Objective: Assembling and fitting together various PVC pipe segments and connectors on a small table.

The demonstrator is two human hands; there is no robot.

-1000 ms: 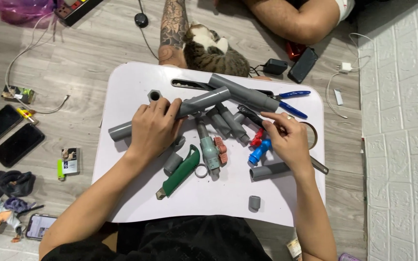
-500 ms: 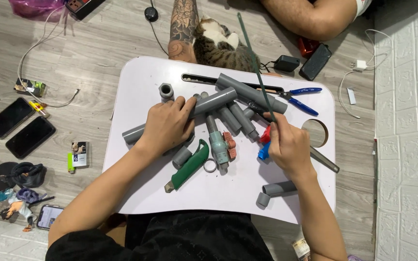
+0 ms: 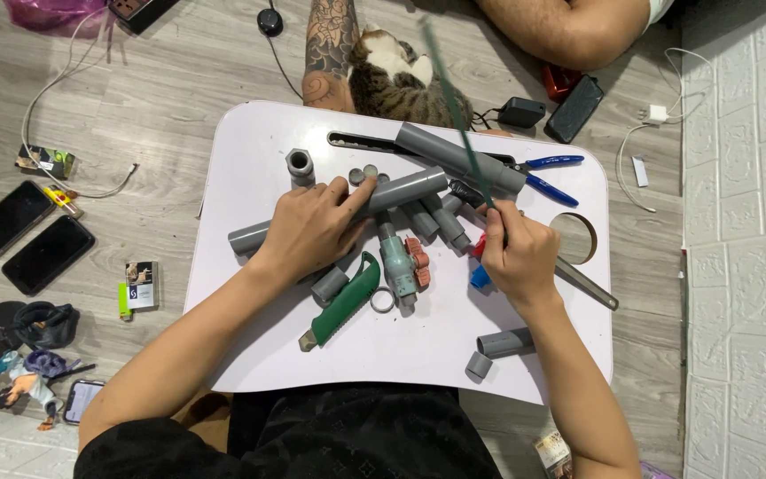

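1. Head view: since a second ago, I note the right hand [image 3: 518, 257] has raised a thin dark-green rod [image 3: 454, 106], fingers clamped on it; it now blurs upward.
2. The left hand [image 3: 312, 229] still presses the long grey plastic pipe [image 3: 401, 188] onto the white desk [image 3: 250, 151], fingers wrapped over it.
3. Judgement: the rod is in motion and the pipe is steadied.

Two bare forearms are seen from above, with no sleeves, watch or rings visible on either. The left hand [image 3: 312, 232] and the right hand [image 3: 518, 255] are ungloved, fingernails kept short. A black garment with a faint tone-on-tone pattern is worn over the torso at 6 o'clock, and a strip of tan fabric is glimpsed beside it.
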